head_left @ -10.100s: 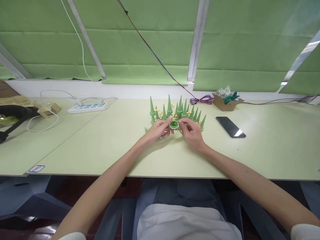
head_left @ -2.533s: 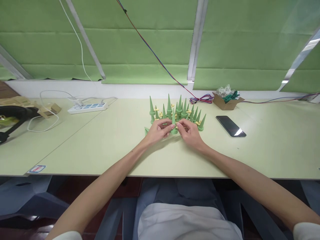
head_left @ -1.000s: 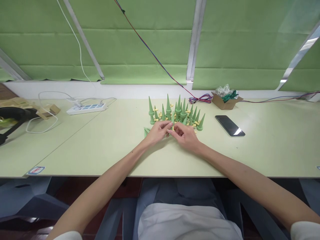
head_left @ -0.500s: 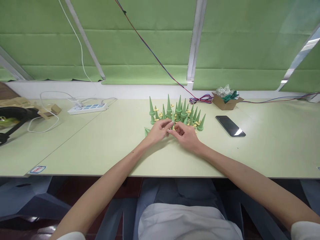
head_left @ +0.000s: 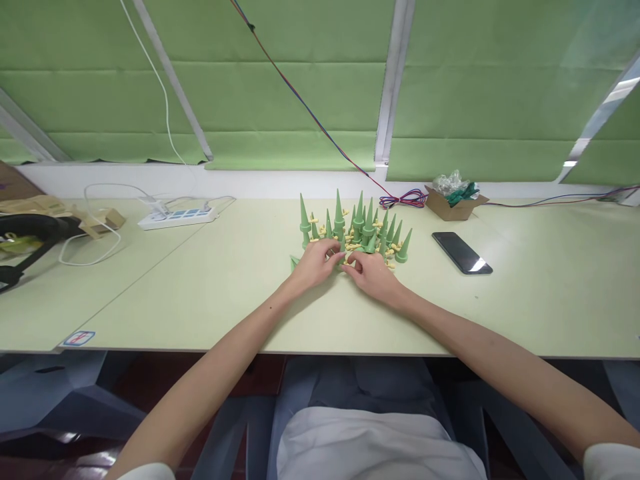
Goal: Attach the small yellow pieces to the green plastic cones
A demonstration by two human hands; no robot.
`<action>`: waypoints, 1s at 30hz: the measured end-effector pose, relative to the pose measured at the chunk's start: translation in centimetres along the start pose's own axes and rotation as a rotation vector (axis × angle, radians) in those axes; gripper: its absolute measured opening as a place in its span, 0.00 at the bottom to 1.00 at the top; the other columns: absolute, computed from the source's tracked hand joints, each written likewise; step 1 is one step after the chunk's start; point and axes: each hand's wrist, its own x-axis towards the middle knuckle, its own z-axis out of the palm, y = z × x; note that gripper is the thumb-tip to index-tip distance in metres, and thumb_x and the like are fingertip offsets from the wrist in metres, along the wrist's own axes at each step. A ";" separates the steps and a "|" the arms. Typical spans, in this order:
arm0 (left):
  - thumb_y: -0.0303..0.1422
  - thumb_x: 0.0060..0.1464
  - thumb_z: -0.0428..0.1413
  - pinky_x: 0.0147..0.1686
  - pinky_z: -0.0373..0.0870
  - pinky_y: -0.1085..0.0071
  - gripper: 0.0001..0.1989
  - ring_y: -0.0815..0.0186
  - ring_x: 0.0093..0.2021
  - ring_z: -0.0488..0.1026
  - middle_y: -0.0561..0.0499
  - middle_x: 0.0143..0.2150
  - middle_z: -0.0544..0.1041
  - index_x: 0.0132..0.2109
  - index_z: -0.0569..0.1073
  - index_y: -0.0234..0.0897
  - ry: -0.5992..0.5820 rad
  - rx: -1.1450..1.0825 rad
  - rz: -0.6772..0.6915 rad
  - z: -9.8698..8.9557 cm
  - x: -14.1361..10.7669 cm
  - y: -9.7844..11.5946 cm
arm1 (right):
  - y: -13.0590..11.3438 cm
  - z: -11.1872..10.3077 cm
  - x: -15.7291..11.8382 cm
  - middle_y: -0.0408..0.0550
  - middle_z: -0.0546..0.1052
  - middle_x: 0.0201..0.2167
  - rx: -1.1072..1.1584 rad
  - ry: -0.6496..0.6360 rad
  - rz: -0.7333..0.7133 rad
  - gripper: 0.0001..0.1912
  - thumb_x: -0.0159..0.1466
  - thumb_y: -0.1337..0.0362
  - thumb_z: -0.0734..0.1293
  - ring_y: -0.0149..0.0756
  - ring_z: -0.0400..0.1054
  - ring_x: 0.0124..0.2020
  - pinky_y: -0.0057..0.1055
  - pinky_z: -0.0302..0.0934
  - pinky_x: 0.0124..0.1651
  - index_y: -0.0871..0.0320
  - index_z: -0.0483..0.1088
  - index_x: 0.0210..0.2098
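Observation:
My left hand (head_left: 316,263) is closed, thumb and fingers gripping a small green cone (head_left: 343,248) that points upward. Just to its right, my right hand (head_left: 374,273) is pinched at the fingertips around a small yellow piece (head_left: 346,263), partly hidden by the fingers. Behind both hands stands a cluster of green cones (head_left: 359,217) with ringed bases, mostly upright. Small yellow pieces (head_left: 378,224) stick out among them. A flat, pointed green piece (head_left: 294,262) lies beside my left wrist.
A black phone (head_left: 462,253) lies to the right. Behind it sits a small cardboard box (head_left: 453,210) with crumpled plastic, beside coiled cables (head_left: 407,198). At the left are a white power strip (head_left: 177,218) and a black curved object (head_left: 40,237). The table's front edge (head_left: 350,353) runs before me.
My hands have drawn slightly apart at the fingertips. The green cone in my left hand has shifted a little left and down, and the right fingertips have moved lower.

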 end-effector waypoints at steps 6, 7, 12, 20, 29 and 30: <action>0.36 0.60 0.52 0.37 0.66 0.66 0.11 0.62 0.34 0.73 0.50 0.32 0.78 0.32 0.72 0.37 -0.034 0.011 -0.032 -0.1 0.0 -0.3 | 0.0 0.0 -0.1 0.43 0.74 0.22 -0.074 -0.084 0.043 0.06 0.68 0.64 0.66 0.35 0.67 0.26 0.30 0.56 0.36 0.61 0.74 0.40; 0.36 0.60 0.53 0.37 0.66 0.66 0.11 0.62 0.34 0.73 0.50 0.32 0.78 0.32 0.72 0.37 -0.039 0.010 -0.040 -0.2 0.0 -0.2 | 0.0 0.0 -0.1 0.44 0.74 0.22 -0.083 -0.090 0.045 0.07 0.69 0.65 0.66 0.35 0.67 0.27 0.30 0.57 0.36 0.62 0.74 0.40; 0.36 0.60 0.54 0.38 0.68 0.67 0.10 0.62 0.34 0.75 0.50 0.33 0.80 0.33 0.74 0.37 -0.068 -0.016 -0.063 -0.5 0.2 -0.2 | 0.0 0.0 -0.1 0.44 0.75 0.22 -0.099 -0.098 0.052 0.08 0.69 0.66 0.64 0.35 0.67 0.26 0.30 0.57 0.36 0.63 0.74 0.41; 0.28 0.58 0.52 0.41 0.71 0.67 0.09 0.61 0.38 0.77 0.48 0.36 0.82 0.39 0.78 0.36 0.133 0.061 -0.191 -1.9 0.5 -1.5 | -0.1 0.0 -0.1 0.47 0.76 0.24 -0.124 -0.094 0.063 0.10 0.71 0.64 0.63 0.37 0.70 0.29 0.30 0.57 0.37 0.62 0.75 0.43; 0.28 0.56 0.55 0.44 0.70 0.64 0.12 0.54 0.47 0.77 0.44 0.44 0.82 0.44 0.81 0.36 0.012 0.315 -0.345 -2.2 0.2 -2.6 | -0.1 0.1 -0.1 0.45 0.75 0.23 -0.114 -0.126 0.071 0.10 0.69 0.65 0.64 0.37 0.70 0.29 0.30 0.57 0.37 0.63 0.74 0.46; 0.29 0.56 0.55 0.44 0.70 0.63 0.12 0.53 0.47 0.77 0.43 0.45 0.82 0.44 0.81 0.36 -0.009 0.326 -0.359 -2.2 0.2 -2.7 | 0.0 0.1 -0.1 0.45 0.75 0.22 -0.114 -0.126 0.066 0.10 0.69 0.66 0.64 0.37 0.69 0.28 0.30 0.57 0.37 0.63 0.74 0.46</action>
